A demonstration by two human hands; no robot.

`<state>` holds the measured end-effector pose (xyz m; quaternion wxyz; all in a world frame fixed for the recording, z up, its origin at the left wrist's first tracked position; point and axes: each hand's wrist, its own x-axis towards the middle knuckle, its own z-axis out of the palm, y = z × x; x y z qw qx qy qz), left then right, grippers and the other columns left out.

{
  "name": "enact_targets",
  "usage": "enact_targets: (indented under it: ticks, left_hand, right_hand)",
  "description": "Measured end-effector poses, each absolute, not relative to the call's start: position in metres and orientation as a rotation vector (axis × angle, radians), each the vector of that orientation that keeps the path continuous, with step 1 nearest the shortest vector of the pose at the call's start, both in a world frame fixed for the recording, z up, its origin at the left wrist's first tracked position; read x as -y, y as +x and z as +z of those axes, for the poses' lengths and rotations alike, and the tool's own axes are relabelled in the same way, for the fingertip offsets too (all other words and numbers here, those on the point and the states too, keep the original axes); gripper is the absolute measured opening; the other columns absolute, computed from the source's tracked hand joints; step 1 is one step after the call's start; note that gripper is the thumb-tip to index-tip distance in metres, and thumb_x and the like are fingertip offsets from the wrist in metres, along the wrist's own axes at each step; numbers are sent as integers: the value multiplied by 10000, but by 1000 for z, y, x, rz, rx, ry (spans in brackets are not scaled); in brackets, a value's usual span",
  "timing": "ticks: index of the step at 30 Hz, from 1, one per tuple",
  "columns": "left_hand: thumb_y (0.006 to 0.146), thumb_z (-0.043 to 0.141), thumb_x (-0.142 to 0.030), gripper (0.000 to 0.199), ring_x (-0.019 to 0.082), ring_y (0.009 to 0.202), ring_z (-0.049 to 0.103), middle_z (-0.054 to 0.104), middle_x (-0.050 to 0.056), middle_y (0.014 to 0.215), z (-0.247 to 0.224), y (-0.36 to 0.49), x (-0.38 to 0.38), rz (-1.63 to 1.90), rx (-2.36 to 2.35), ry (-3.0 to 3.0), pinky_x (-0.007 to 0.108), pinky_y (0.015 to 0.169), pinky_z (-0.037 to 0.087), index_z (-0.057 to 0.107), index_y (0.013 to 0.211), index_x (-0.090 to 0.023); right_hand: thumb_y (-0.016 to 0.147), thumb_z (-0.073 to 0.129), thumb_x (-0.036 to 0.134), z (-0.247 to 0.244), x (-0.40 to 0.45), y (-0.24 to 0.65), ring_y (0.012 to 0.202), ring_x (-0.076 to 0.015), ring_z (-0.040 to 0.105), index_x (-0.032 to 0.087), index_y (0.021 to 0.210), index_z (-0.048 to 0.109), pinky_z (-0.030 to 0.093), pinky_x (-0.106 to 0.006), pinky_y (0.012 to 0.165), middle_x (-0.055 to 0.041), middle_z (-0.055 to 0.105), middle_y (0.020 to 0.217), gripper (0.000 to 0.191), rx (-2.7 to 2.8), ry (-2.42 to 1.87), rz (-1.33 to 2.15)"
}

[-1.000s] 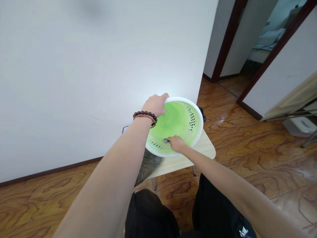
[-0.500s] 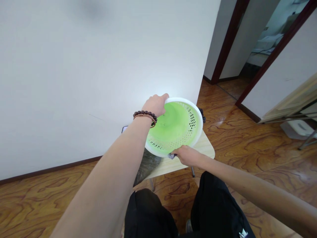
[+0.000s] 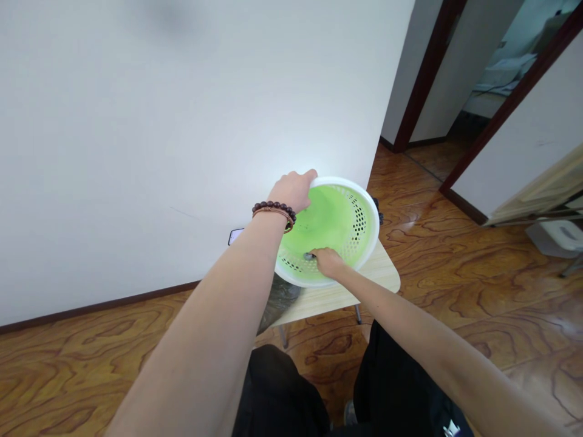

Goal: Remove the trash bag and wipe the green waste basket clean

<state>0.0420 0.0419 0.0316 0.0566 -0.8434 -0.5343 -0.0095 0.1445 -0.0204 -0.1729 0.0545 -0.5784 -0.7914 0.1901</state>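
A round plastic basket (image 3: 325, 218), light green with a white rim and rows of holes in its wall, is tilted so that its inside faces me. My left hand (image 3: 294, 187), wearing beaded and cord bracelets at the wrist, is closed on the rim at the upper left. Inside the near part of the basket, my right hand (image 3: 328, 262) pinches a small grey-white crumpled cloth (image 3: 310, 256) close to the holed wall. Most of the cloth is hidden by the fingers. Below the basket is a pale wood-topped small table (image 3: 380, 270).
A dark plastic bag (image 3: 280, 300) hangs over the table's left side. A phone (image 3: 234, 235) shows beyond my left forearm. Something dark (image 3: 379, 209) sticks out behind the basket's right rim. A white wall (image 3: 159, 133) rises behind the table; my knees are close in front.
My right hand has moved with the cloth from the basket's near rim up and inward, over the inner wall. My left hand keeps its hold on the rim.
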Motion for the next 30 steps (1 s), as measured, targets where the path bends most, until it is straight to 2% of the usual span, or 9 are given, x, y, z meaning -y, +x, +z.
enact_targets:
  ticks: [5, 11, 18, 23, 30]
  left_hand:
    - [779, 446, -157, 441, 238, 853, 577, 585, 123, 929, 32, 42, -43, -46, 1630, -2559, 327, 688, 432, 456, 1215, -224]
    - [794, 439, -169, 403, 225, 850, 571, 579, 118, 923, 32, 42, -42, -66, 1621, -2559, 322, 694, 428, 471, 1193, -214]
    - [772, 461, -162, 431, 242, 875, 567, 568, 121, 965, 32, 43, -43, -51, 1639, -2554, 326, 710, 429, 457, 1199, -217]
    - [775, 450, -161, 429, 236, 862, 571, 564, 123, 962, 31, 42, -42, -45, 1636, -2544, 320, 694, 426, 454, 1200, -217]
    - [784, 452, -176, 407, 216, 814, 573, 575, 103, 896, 32, 43, -41, -31, 1625, -2526, 306, 663, 423, 462, 1188, -228]
  right_hand:
    - [788, 370, 43, -154, 63, 166, 965, -199, 606, 197, 1173, 579, 413, -286, 846, -79, 650, 1095, 465, 2475, -1523, 574]
    - [777, 362, 31, -136, 101, 185, 971, -175, 596, 181, 1109, 603, 405, -259, 865, -61, 661, 1060, 437, 2522, -1321, 655]
    - [805, 330, 30, -150, 45, 155, 1057, -185, 562, 154, 1246, 515, 394, -279, 903, -89, 593, 1206, 494, 2281, -1580, 534]
    - [799, 369, 36, -167, 19, 135, 1022, -207, 586, 147, 1195, 568, 410, -295, 877, -118, 641, 1114, 457, 2347, -1754, 612]
    - [790, 378, 42, -155, 52, 155, 1014, -201, 589, 185, 1206, 565, 391, -291, 899, -86, 636, 1132, 478, 2459, -1565, 632]
